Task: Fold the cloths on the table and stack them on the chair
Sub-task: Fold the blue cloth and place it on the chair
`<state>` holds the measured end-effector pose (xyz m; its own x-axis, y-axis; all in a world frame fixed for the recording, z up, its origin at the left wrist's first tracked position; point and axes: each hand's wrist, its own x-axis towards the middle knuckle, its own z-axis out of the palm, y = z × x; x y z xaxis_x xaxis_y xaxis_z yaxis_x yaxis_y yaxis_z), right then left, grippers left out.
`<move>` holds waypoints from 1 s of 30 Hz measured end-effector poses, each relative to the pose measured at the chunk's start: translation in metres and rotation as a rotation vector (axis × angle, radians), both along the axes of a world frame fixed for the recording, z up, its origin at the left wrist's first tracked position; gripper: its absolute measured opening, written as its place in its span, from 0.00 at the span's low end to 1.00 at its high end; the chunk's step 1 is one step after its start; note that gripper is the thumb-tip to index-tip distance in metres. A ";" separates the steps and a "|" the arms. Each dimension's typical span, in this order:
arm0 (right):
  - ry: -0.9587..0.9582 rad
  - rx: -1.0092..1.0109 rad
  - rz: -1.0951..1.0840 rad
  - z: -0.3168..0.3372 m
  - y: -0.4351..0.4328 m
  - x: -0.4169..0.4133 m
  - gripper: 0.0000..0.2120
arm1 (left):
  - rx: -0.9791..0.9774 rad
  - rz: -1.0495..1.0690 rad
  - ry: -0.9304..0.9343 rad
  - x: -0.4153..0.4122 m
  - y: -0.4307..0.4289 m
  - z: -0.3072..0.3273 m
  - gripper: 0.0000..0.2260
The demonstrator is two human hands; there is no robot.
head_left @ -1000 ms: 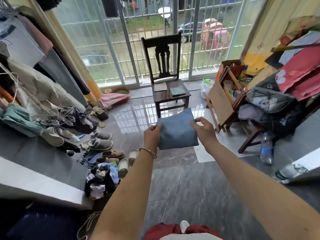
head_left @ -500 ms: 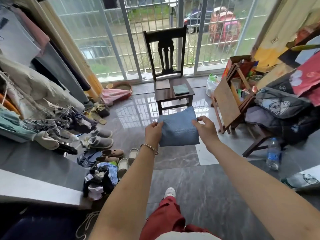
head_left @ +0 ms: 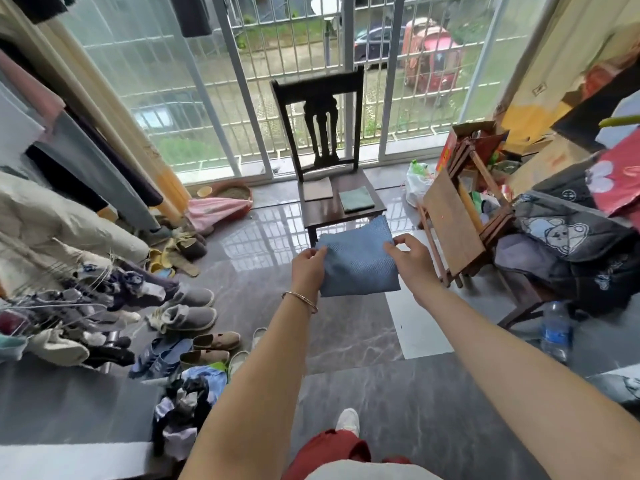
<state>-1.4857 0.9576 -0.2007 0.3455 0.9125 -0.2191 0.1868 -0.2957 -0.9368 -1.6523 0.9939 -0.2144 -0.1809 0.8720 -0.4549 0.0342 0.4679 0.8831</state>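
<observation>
A folded blue cloth is held out in front of me above the floor. My left hand grips its left edge and my right hand pinches its right edge. Just beyond it stands a dark wooden chair before the barred window. On its seat lie a folded brown cloth at the left and a folded green cloth at the right. The blue cloth's far corner overlaps the chair's front edge in the head view.
Shoes and a pile of clothes lie on the floor at left, under hanging garments. A tipped wooden stool, bags and a water bottle crowd the right. A grey table edge is at lower left.
I have stepped closer to the chair, carrying the blue cloth forward; the chair looks larger and nearer. Both hands keep their hold on the cloth.
</observation>
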 end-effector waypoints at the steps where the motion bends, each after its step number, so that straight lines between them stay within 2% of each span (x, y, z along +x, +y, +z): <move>1: 0.002 -0.001 -0.007 0.000 0.010 -0.001 0.05 | 0.002 -0.008 0.007 -0.001 0.011 -0.001 0.09; 3: 0.002 -0.002 -0.017 0.000 0.028 -0.002 0.05 | 0.013 -0.020 0.015 -0.002 0.030 0.000 0.07; 12: 0.021 0.027 -0.055 0.002 0.094 -0.013 0.07 | 0.035 -0.046 -0.013 -0.013 0.103 -0.002 0.11; 16: 0.014 0.025 -0.046 -0.002 0.112 -0.015 0.06 | 0.030 -0.048 -0.029 -0.016 0.121 -0.005 0.09; 30: 0.001 0.017 -0.003 -0.013 0.196 0.001 0.08 | 0.017 -0.028 -0.010 -0.004 0.193 -0.018 0.11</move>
<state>-1.4846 1.1538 -0.2138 0.3482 0.9149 -0.2043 0.1850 -0.2807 -0.9418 -1.6561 1.1874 -0.2328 -0.1519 0.8843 -0.4414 0.0380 0.4515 0.8915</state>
